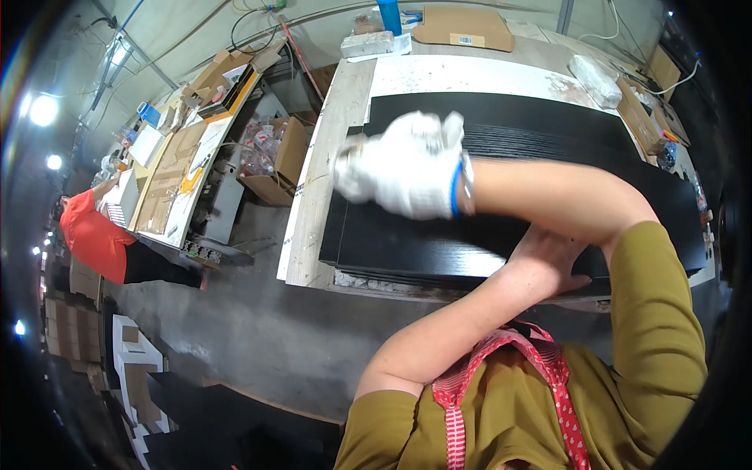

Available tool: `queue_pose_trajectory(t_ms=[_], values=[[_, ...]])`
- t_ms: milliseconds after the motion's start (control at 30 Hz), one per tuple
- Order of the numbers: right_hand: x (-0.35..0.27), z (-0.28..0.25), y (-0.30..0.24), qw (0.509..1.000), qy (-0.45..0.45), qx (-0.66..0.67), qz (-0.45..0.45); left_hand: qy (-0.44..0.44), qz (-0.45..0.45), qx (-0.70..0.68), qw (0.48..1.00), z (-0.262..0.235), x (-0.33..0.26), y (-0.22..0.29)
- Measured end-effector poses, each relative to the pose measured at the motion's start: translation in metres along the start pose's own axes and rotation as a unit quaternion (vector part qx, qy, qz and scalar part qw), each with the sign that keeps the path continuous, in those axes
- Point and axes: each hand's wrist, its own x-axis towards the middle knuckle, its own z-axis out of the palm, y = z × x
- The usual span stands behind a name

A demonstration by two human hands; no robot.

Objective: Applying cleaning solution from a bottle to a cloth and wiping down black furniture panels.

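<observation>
A stack of black wood-grain panels (415, 243) lies on the worktable in front of me. My right arm reaches across to the left over it. The right hand (411, 164) wears a white knit glove with a blue cuff, above the panels' left part. Motion smears its fingers, so whether it grips anything is unclear. Beneath the right forearm, my bare left hand (554, 258) crosses to the right and lies at the stack's near edge. Its thumb is stretched out; the other fingers are partly covered by my right arm.
Along the table's far side are a flat cardboard box (462, 30), a blue cup (389, 17) and a plastic-wrapped bundle (595, 81). An open carton (646, 117) stands at the right. Leftward, a person in red (94, 239) stands by another cluttered bench (168, 188); a carton (286, 160) holds plastic bags.
</observation>
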Motion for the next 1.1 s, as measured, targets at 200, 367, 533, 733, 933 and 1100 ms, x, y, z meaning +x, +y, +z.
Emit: queue_pose_trajectory(t_ms=[200,367,533,733,933,1100], values=[[-0.022,-0.031,-0.058,0.989,0.054,-0.043,0.134,-0.077,-0.017,0.017,0.997,-0.019,0.009,0.014],[-0.027,-0.03,-0.028,0.991,0.034,-0.127,-0.025,0.086,0.055,0.047,0.994,0.003,-0.006,-0.005],[-0.09,-0.041,-0.114,0.927,-0.163,-0.338,-0.021,-0.025,-0.009,-0.016,1.0,0.0,-0.001,0.0],[-0.038,-0.07,-0.003,0.945,-0.039,-0.323,0.018,0.075,0.085,0.051,0.992,0.0,0.005,0.002],[-0.099,-0.077,-0.068,0.941,-0.113,-0.309,0.083,0.027,0.026,0.066,0.997,-0.011,0.004,0.002],[-0.167,-0.153,-0.061,0.961,-0.061,0.052,0.266,-0.006,0.035,0.076,0.996,-0.017,0.004,0.003]])
